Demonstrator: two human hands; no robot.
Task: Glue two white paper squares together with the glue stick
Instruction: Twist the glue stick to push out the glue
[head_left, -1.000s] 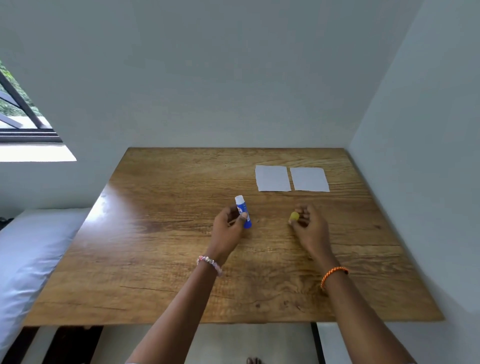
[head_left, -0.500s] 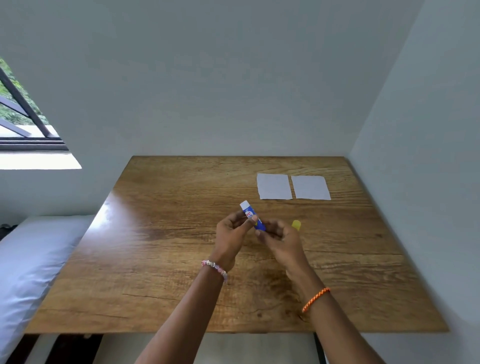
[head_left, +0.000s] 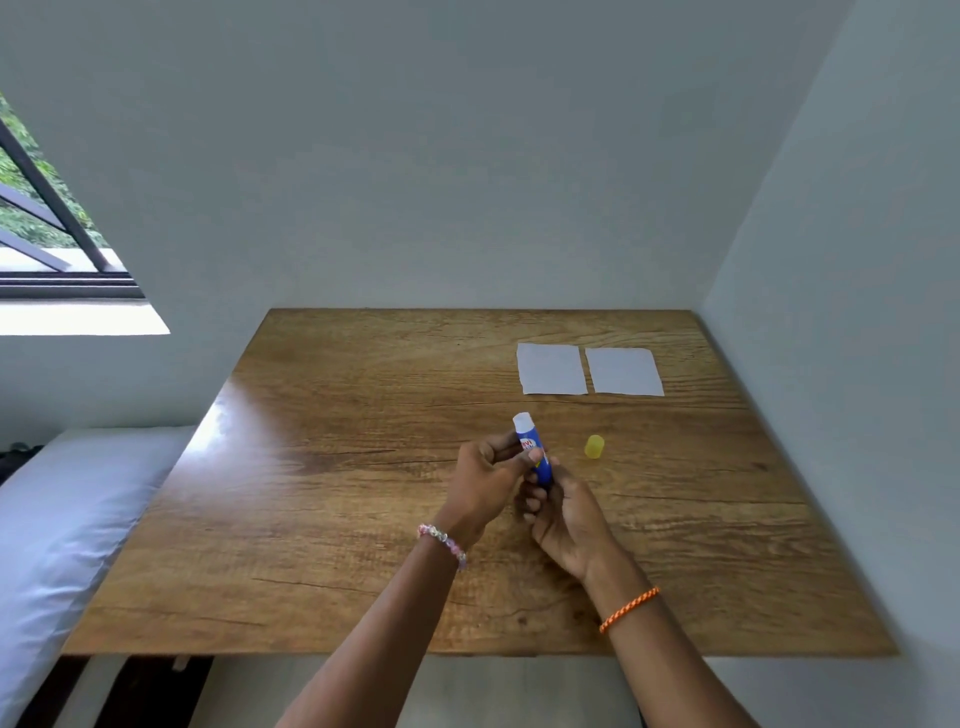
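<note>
At the near edge of the view, two bare forearms reach in over the brown wood-grain surface (head_left: 322, 545). Left wrist: pink-and-clear beaded bracelet (head_left: 442, 540). Right wrist: orange braided cord bracelet (head_left: 628, 609).

Left hand (head_left: 485, 480): fingers curled, thumb and fingertips clamped on the middle of the blue glue stick with white exposed top and red-and-white label (head_left: 531, 441). Right hand (head_left: 563, 512): fingers curled round the lower end of the same stick, just under the left thumb. The stick is held above the surface, roughly upright, leaning slightly left at the top; uncapped.

Small yellow translucent plastic cap (head_left: 594, 447): lies on the surface just right of the hands, apart from the stick and from both hands.

Left white paper square (head_left: 550, 369) and right white paper square (head_left: 625, 371): flat on the surface beyond the cap, side by side toward the far right corner, a narrow strip of wood showing between them; touched by neither hand.

To the left, below the surface's level: pale grey-blue bedding (head_left: 57, 499). Behind and to the right: plain pale grey walls (head_left: 467, 156). Far left: dark-framed window (head_left: 47, 234), green foliage visible through it, bright sill beneath.
</note>
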